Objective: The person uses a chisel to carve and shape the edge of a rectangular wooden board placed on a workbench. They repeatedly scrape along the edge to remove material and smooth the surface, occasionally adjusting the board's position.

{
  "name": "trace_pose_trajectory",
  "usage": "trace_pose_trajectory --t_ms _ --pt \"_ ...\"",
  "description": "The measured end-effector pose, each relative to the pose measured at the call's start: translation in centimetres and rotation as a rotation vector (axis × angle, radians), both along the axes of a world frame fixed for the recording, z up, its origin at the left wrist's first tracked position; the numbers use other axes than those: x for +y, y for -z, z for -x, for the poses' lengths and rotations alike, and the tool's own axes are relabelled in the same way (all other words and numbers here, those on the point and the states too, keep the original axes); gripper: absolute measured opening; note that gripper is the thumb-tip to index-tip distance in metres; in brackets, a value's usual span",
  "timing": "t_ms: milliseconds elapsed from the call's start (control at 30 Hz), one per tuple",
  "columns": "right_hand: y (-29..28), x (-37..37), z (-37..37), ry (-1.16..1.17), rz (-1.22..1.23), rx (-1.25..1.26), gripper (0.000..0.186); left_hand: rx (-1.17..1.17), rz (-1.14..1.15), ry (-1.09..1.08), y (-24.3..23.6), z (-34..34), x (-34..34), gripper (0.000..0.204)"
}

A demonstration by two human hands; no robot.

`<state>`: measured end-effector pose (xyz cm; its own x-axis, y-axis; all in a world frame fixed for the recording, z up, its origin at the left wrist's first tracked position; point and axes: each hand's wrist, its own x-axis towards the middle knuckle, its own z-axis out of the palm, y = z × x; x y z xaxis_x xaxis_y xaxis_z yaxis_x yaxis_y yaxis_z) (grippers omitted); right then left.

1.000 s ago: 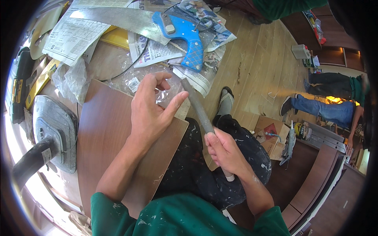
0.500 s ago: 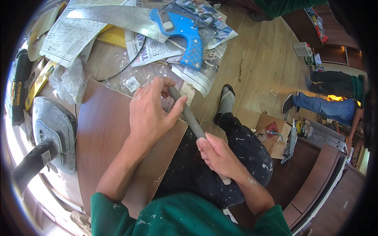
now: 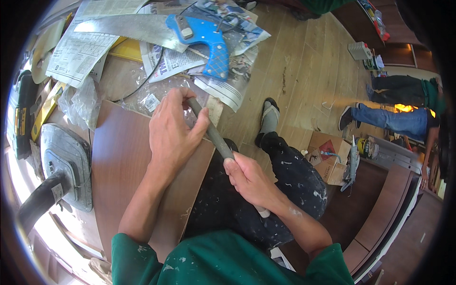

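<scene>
A long, round grey rod (image 3: 214, 135) slants across in front of me, above the edge of a brown wood-grain board (image 3: 126, 152). At its upper end, the curled fingers and thumb of my left hand (image 3: 170, 133) close on it. My right hand (image 3: 249, 178) is wrapped round the lower half, and the rod's pale bottom end (image 3: 262, 211) sticks out below that fist, over my dark trousers. Beyond my left hand lies a handsaw (image 3: 217, 59) with a blue handle, resting on newspaper.
Newspaper sheets (image 3: 76, 57) and crumpled clear plastic (image 3: 80, 107) cover the far side. A power tool's wide grey head (image 3: 66, 166) stands at left. On the right are a cardboard box (image 3: 320, 154), a caulking gun (image 3: 351, 164) and another person's legs (image 3: 389, 121).
The view has shifted slightly, so the saw, board and both hands sit a little further left. My grip on the rod looks much the same.
</scene>
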<state>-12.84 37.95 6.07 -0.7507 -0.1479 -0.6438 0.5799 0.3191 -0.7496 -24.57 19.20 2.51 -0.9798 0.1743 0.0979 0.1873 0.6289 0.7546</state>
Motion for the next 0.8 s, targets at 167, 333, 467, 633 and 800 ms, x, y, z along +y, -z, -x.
trace_pose_trajectory --t_ms 167,333,467,633,800 --pt "-0.4 1.0 -0.3 -0.015 0.029 -0.028 0.041 0.019 -0.033 0.034 0.2 -0.3 -0.2 0.037" --pt "-0.3 1.0 -1.1 0.007 0.043 -0.070 0.040 0.002 -0.021 0.070 -0.1 -0.3 -0.1 0.037" --pt "-0.8 0.4 -1.0 0.028 0.032 -0.100 0.039 -0.154 -0.002 0.060 -0.6 -0.5 0.1 0.037" --pt "0.0 -0.4 -0.5 0.013 0.001 -0.020 0.040 -0.057 0.000 -0.018 0.0 -0.4 0.1 0.036" --pt "0.1 0.4 -0.8 -0.002 0.034 -0.006 0.041 -0.046 -0.047 0.006 0.1 -0.4 -0.3 0.034"
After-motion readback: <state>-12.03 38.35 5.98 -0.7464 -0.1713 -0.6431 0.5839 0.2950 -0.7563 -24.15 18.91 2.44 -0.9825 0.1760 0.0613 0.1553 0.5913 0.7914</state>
